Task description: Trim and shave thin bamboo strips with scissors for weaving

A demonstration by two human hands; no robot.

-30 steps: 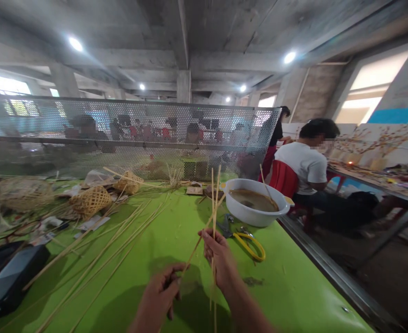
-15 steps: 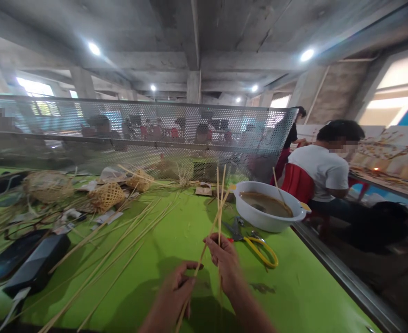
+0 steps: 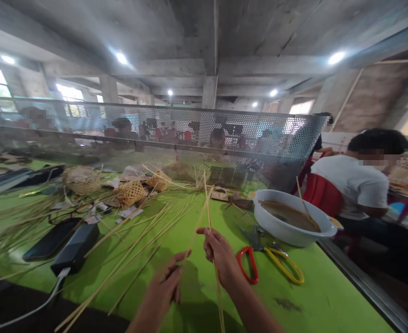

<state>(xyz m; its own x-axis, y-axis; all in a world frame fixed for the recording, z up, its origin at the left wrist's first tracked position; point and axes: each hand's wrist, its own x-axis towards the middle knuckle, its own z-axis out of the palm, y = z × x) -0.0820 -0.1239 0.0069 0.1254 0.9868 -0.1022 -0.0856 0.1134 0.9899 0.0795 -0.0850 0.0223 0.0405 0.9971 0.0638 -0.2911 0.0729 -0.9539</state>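
My left hand [image 3: 165,280] pinches a thin bamboo strip [image 3: 196,226] that slants up and to the right. My right hand [image 3: 221,254] is closed around pale bamboo strips [image 3: 219,298] that stand nearly upright and run below the palm; its index finger points left. Near their upper ends the strips of both hands cross. To the right of my right hand lie pliers or shears with one red handle [image 3: 257,273] and one yellow handle [image 3: 289,268]. More long strips [image 3: 130,259] lie on the green tabletop left of my left hand.
A white basin [image 3: 290,236] of brownish water, with a stick in it, stands at the right edge. Woven baskets [image 3: 129,193], a phone [image 3: 51,240] and a cabled power bank [image 3: 75,249] lie left. A perforated metal screen [image 3: 176,143] closes the back. A person [image 3: 356,185] sits at right.
The view has swung left, so everything sits further right. The left strip has come away from my right thumb, and my right index finger has stretched out. The red handle now shows fully.
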